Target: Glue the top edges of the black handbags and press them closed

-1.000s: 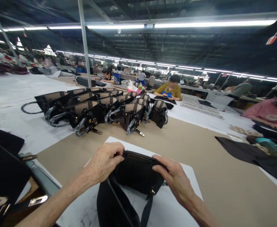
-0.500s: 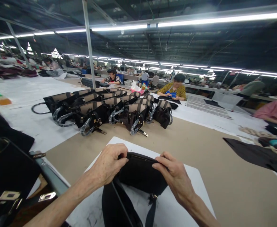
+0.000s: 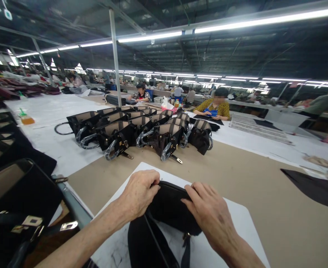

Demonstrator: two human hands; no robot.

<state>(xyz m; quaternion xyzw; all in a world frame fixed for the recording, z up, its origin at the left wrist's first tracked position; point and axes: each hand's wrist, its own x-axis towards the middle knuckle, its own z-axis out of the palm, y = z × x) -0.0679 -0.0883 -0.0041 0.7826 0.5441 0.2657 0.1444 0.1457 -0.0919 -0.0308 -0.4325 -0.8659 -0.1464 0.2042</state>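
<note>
We hold a soft black bag piece (image 3: 173, 203) in front of us, over a white board (image 3: 243, 216) with gray swirls on it. Its top edge is up, and its flat side leans toward us. Our left hand (image 3: 143, 191) is nearly closed, with the thumb and bent fingers pinching the top edge at one end. Our right hand (image 3: 210, 204) is partly closed at the other end, with its fingers over the top edge and its thumb on the side near us. A black strap (image 3: 185, 255) hangs below the piece, close to a small shiny metal bit (image 3: 186, 235). A wide black flap (image 3: 150, 242) comes down toward us, and we cannot see where it ends.

The board lies on a big tan sheet (image 3: 264, 178). Near our left arm we see a black bag (image 3: 38, 193) with gold metal parts, and more bags are behind it. Past the board, many black bags (image 3: 127, 130) stand close together, and some have clear wrap on their handles. A dark cloth (image 3: 315, 190) lies off to the right. Farther away, a person in a yellow spotted top (image 3: 224, 111) holds something blue (image 3: 212, 112). A small bottle (image 3: 27, 119) with a green tip stands far to the left.
</note>
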